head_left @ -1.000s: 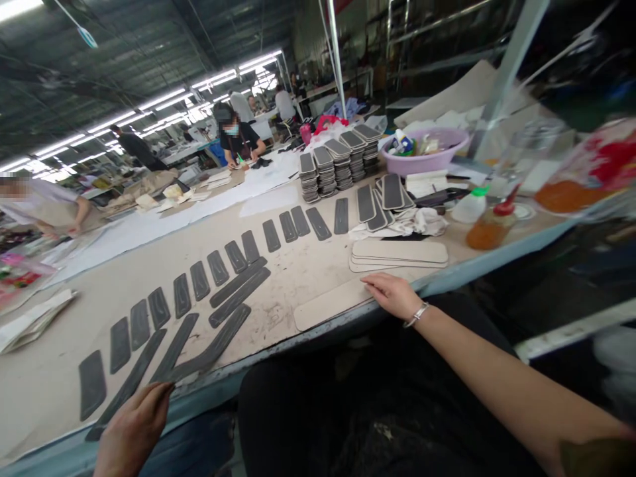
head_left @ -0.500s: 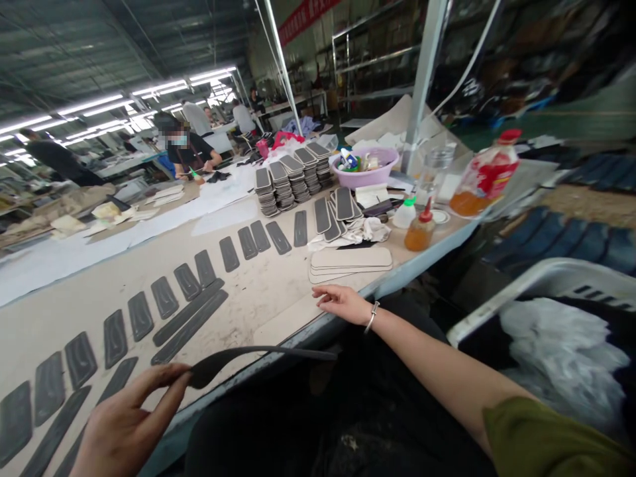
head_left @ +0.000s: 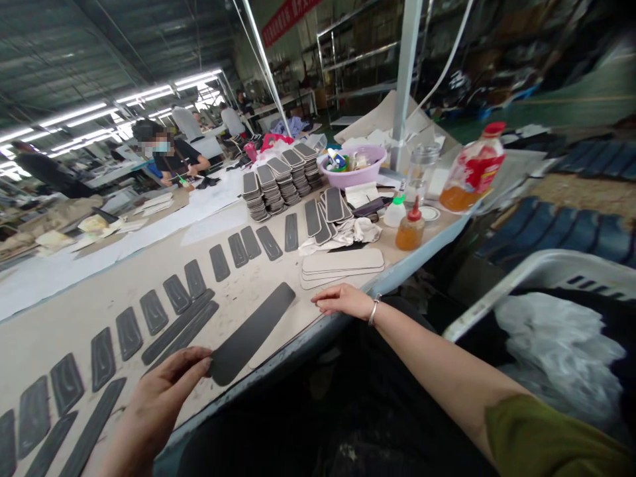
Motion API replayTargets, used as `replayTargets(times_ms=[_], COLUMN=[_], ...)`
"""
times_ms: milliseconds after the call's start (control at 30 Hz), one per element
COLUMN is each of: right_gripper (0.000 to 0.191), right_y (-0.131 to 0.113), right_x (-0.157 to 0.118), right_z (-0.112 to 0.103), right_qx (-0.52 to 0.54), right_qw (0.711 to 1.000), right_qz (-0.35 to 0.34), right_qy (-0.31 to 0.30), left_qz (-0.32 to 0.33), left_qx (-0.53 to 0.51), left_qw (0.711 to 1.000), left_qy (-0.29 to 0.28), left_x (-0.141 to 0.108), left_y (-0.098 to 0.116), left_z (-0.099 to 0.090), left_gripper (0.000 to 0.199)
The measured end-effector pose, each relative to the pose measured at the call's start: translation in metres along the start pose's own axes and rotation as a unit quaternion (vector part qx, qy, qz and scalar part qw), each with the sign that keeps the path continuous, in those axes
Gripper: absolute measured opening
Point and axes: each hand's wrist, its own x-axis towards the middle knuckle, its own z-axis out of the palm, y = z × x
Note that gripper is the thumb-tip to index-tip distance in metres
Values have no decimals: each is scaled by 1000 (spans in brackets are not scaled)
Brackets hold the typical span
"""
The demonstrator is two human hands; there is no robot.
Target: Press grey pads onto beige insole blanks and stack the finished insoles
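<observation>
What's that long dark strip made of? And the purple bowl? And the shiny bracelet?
The long, dark grey, round-ended strip looks like matt rubber or leather: thin, with a dull, even surface; I can't tell which. The round, light purple bowl seems smooth plastic, going by its even colour. The thin, silvery bracelet is probably polished metal: it gleams.

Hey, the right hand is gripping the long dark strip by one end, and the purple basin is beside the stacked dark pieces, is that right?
Not quite: the head view shows the left hand gripping the long dark strip by one end, not the right hand. The purple basin is beside the stacked dark pieces, as you said.
</observation>
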Motion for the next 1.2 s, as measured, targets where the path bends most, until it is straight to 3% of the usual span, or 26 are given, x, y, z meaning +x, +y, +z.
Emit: replayTargets(times_ms=[167,400,633,733,800,933,1067,1200], right_gripper=[34,32,25,24,22,23,26,27], right_y=[7,9,1,-4,-5,0,5,4], right_x=[13,19,16,13,12,14,19,23], right_z=[5,11,5,-2,-6,-10,-7,-4], right_qx=[-64,-58,-47,-99,-206,-411,-482,-542], right_qw=[993,994,992,987,965,891,855,821], right_qz=[-11,9,-9,-1,-3,-19,3,36], right_qy=[101,91,115,127,160,190,189,175], left_qz=[17,6,-24,-45,-58,-71,-83,-123], left_qx=[-35,-33,-104,-129,-148,-123,-66,20], left_qw=[999,999,994,990,987,990,994,992], left_qy=[8,13,28,36,31,9,23,17], left_x=[-1,-5,1,10,17,30,35,35], left_y=[8,20,9,0,-9,-31,-50,-56], left_z=[3,2,12,21,31,55,75,82], left_gripper=[30,29,31,34,37,39,39,38])
